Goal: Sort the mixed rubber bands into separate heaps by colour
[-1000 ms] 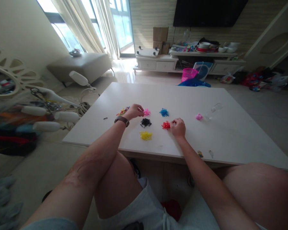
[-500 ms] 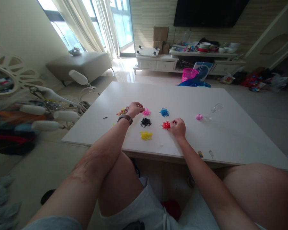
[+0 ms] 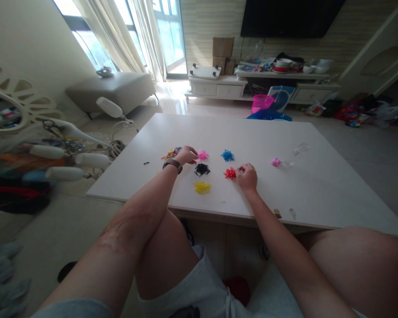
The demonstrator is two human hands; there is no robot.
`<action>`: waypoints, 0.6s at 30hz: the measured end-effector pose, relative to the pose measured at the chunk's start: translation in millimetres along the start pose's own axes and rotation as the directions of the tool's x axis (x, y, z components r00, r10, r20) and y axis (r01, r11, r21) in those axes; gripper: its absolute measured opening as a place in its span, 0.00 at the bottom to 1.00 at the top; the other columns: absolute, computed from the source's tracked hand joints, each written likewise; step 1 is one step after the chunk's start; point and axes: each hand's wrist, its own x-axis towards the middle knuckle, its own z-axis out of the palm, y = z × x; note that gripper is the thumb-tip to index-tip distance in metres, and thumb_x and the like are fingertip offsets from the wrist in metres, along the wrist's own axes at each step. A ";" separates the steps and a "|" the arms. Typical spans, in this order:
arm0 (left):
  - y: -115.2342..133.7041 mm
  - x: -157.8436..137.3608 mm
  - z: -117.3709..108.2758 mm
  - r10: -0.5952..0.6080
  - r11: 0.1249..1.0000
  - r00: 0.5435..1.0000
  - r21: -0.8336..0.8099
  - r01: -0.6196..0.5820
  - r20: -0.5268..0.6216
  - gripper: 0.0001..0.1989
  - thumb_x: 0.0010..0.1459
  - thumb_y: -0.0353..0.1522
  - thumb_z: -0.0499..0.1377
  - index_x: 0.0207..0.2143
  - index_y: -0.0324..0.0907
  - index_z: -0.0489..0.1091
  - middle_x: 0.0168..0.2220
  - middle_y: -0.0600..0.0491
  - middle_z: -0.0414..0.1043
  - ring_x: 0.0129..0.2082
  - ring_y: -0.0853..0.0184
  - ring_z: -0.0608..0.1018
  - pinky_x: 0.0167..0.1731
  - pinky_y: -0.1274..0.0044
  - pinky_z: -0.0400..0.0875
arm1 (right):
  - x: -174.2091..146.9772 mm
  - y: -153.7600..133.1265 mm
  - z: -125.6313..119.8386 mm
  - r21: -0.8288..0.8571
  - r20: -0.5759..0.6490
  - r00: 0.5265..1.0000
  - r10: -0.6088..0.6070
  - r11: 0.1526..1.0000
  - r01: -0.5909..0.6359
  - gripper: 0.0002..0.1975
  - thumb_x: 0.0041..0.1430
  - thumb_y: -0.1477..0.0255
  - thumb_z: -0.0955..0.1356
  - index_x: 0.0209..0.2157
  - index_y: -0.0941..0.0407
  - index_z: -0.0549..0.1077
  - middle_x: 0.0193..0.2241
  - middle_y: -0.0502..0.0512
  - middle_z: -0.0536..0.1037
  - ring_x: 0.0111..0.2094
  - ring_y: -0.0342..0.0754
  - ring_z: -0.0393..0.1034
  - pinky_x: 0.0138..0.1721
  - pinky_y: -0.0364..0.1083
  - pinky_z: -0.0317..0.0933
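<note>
So the black pile [image 3: 202, 169] makes a handy landmark on the white tabletop [image 3: 268, 137]. The pink pile [image 3: 203, 154] sits just beyond it, the yellow pile [image 3: 202, 187] on the near side, and the red pile [image 3: 230, 173] off to its right. The blue pile [image 3: 227, 155] is beyond it and to the right, the mixed pile [image 3: 171, 153] beyond it and to the left.

Handling-wise, the pieces look tiny, thin and bendy: probably next to no weight, soft, maybe a bit slippery, not fragile. A fingertip pinch on one loose piece at the pile's edge seems best.

The left hand [image 3: 187, 155] has its grip half-curled, fingertips right by the pink pile, which lies just to their right; no telling if a piece is pinched. The right hand [image 3: 246, 176] is loosely curled, red pile right at its thumb side; can't make out anything held there either.
</note>
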 end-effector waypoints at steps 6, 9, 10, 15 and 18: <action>1.4 1.5 4.3 0.030 0.997 0.999 -0.076 -0.028 0.023 0.11 0.42 0.24 0.71 0.28 0.37 0.73 0.24 0.49 0.76 0.27 0.66 0.81 0.35 0.75 0.78 | -0.1 -1.6 -0.5 0.008 -0.006 1.000 0.002 1.000 -0.002 0.10 0.55 0.71 0.65 0.21 0.52 0.64 0.29 0.54 0.72 0.35 0.51 0.64 0.38 0.48 0.59; 5.7 -1.2 4.1 0.047 0.998 0.999 -0.053 -0.047 0.003 0.09 0.43 0.23 0.70 0.28 0.37 0.74 0.25 0.49 0.76 0.27 0.68 0.79 0.33 0.76 0.77 | -0.3 -1.6 -0.6 0.008 -0.007 1.000 -0.001 1.000 0.001 0.10 0.55 0.70 0.65 0.21 0.52 0.64 0.29 0.54 0.72 0.35 0.51 0.64 0.38 0.48 0.59; 7.2 -2.4 3.8 0.060 0.998 0.998 -0.029 -0.060 -0.010 0.09 0.43 0.23 0.70 0.28 0.37 0.74 0.25 0.49 0.77 0.27 0.68 0.79 0.32 0.77 0.76 | -0.4 -1.4 -0.7 0.008 -0.007 1.000 -0.002 1.000 0.002 0.10 0.55 0.70 0.65 0.21 0.52 0.64 0.29 0.54 0.72 0.35 0.51 0.64 0.38 0.48 0.59; 16.4 -9.9 6.5 0.146 0.988 0.989 0.057 -0.145 -0.013 0.08 0.46 0.28 0.71 0.29 0.38 0.77 0.27 0.50 0.78 0.24 0.71 0.75 0.23 0.81 0.66 | -0.2 -0.2 0.0 0.026 -0.007 1.000 -0.022 0.999 0.023 0.09 0.56 0.70 0.64 0.22 0.52 0.64 0.30 0.54 0.72 0.36 0.52 0.65 0.39 0.49 0.60; 23.6 -15.2 14.2 0.197 0.980 0.977 -0.002 -0.197 0.081 0.09 0.46 0.29 0.73 0.29 0.37 0.77 0.26 0.49 0.78 0.24 0.71 0.75 0.24 0.80 0.67 | 0.6 0.0 0.0 0.047 -0.018 0.999 -0.045 0.998 0.046 0.09 0.56 0.71 0.64 0.22 0.52 0.64 0.30 0.54 0.72 0.37 0.52 0.65 0.41 0.49 0.60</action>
